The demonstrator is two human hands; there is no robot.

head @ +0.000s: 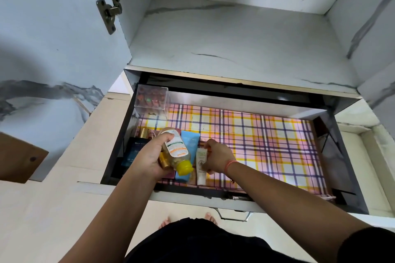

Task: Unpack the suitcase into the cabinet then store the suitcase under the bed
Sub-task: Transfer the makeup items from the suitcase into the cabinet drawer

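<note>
Here we fill the drawer point(235, 195): our left hand point(149, 157) grips the yellow-capped bottle point(175, 149), our right hand point(217, 156) holds the white tube point(201, 166); next, probably, the bottle goes down between them.

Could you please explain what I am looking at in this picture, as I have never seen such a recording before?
There is no machine here. A person wears one camera on the head, and it looks down at their own two bare hands. Below them is an open drawer lined with checked paper. In it lie a clear box, a dark blue box and a blue tube. The left hand holds a bottle with a yellow cap. The right hand grips a white tube beside the blue one.
</note>
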